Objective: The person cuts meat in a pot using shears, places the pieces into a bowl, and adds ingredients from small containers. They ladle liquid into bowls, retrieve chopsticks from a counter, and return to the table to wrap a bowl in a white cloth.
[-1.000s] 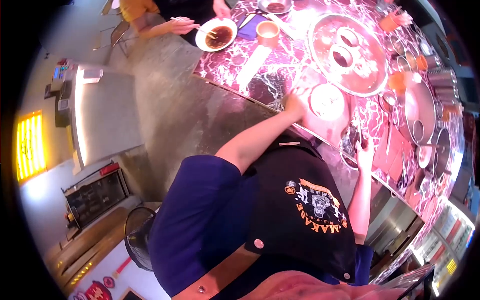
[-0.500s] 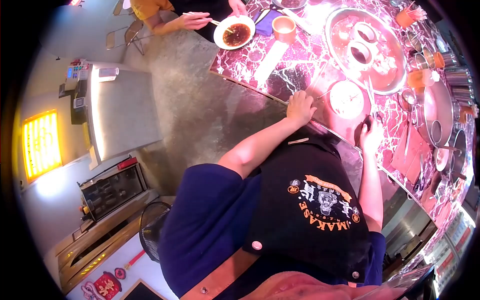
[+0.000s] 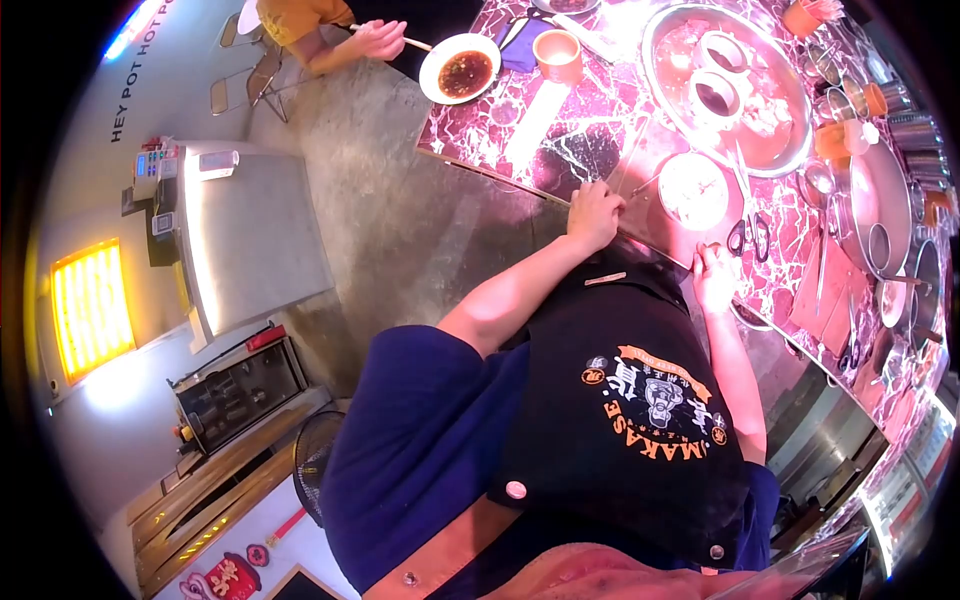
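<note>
My left hand (image 3: pixel 596 215) is closed at the left end of the near edge of a flat pinkish board (image 3: pixel 655 225). A thin stick-like thing runs from its fingertips towards a round bowl (image 3: pixel 693 192), whose contents are washed out by glare. What the fingers hold is hard to make out. My right hand (image 3: pixel 716 278) has its fingers bent over the board's near right corner. Just above that hand, scissors (image 3: pixel 750 238) with dark handles lie loose, blades pointing away from me.
A large metal basin (image 3: pixel 648 65) holds two dark-filled cups. Beyond my left hand stand a brown cup (image 3: pixel 558 56) and a white bowl of dark sauce (image 3: pixel 465 70). A person's hand (image 3: pixel 380 40) holds chopsticks there. Pans and a reddish board (image 3: pixel 826 300) fill the right.
My right hand has let go of the scissors and moved down and left to the board's corner. My left hand has barely shifted. The other person's hand has moved away from the sauce bowl.
</note>
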{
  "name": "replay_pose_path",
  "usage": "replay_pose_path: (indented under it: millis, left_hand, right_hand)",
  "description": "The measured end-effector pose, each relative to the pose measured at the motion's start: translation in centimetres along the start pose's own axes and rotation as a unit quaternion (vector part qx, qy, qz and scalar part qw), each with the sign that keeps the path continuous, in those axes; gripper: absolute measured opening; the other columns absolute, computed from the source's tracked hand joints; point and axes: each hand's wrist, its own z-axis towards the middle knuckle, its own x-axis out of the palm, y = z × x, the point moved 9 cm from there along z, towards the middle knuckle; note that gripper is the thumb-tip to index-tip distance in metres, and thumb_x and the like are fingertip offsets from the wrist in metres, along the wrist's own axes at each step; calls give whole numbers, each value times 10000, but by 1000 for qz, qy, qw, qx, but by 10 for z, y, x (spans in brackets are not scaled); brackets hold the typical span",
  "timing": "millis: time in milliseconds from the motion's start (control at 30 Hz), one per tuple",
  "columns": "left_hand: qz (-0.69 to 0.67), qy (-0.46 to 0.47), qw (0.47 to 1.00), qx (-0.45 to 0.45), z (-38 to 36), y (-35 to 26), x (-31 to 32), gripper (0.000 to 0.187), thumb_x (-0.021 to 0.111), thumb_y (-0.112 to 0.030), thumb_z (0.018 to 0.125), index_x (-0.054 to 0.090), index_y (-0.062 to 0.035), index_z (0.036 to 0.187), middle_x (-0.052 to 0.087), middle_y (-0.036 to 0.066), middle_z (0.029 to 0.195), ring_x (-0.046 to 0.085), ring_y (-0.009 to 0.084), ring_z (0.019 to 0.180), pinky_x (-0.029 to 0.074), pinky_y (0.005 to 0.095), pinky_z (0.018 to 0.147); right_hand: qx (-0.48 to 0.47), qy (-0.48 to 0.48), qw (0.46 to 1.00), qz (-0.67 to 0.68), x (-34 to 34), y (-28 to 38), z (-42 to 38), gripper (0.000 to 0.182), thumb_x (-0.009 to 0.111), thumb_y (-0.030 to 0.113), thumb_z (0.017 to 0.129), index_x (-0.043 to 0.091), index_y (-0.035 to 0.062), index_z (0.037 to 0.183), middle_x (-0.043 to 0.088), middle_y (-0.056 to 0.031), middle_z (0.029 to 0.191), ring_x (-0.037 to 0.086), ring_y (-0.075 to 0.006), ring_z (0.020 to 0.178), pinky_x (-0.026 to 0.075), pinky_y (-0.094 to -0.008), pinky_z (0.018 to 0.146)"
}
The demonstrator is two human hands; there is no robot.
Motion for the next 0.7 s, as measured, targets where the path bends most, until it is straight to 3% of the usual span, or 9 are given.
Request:
replay_pose_path:
  millis: [100,167,233,333,400,533,700]
  left_hand:
    - [33,-58,998,-21,13,28,-36,93,640,-132,765,689,-132,844,601,87,869,546,309,919,423,442,781]
    - [-16,-225,974,-27,18,84,-63,96,626,-102,745,646,-65,832,611,136,842,582,351,834,448,478,766]
    - [55,-225,965,-122,37,123,-108,184,703,-124,743,625,-49,891,607,153,927,568,350,928,443,440,850]
    - [105,-247,955,-125,57,158,-137,295,748,-181,732,600,-36,941,587,165,1019,531,349,1034,415,445,922]
    - [154,-204,961,-106,73,166,-135,349,771,-243,719,596,-52,954,579,139,1059,513,349,1073,422,477,916]
    - [144,-125,965,-180,89,178,-126,366,779,-295,714,598,-63,930,597,148,1023,541,340,1043,447,458,904]
    - [126,-180,964,-152,90,170,-133,298,777,-231,705,596,-65,872,616,114,919,581,326,925,466,435,836]
  right_hand:
    - [-24,-9,1000,-2,-7,8,-1,136,687,113,800,666,93,933,596,-82,920,585,-279,871,468,-394,776]
    - [-25,-11,1000,5,-11,12,-2,123,677,111,806,661,86,925,588,-91,927,587,-294,862,491,-398,760]
    - [-21,-16,1000,-12,-13,16,-1,135,672,108,808,651,78,937,587,-96,939,588,-299,871,492,-400,761]
    - [-2,0,1000,3,-11,14,-1,146,668,100,807,639,72,948,584,-101,954,588,-302,880,494,-406,773]
    - [3,3,1000,12,-10,12,-1,151,666,96,806,635,70,952,584,-104,961,591,-308,883,496,-411,775]
    - [17,18,999,32,-6,8,-2,174,663,89,804,624,69,972,581,-108,975,600,-322,886,502,-423,774]
    - [35,35,998,49,-5,8,-2,170,656,74,803,613,61,967,575,-121,990,595,-330,901,499,-421,784]
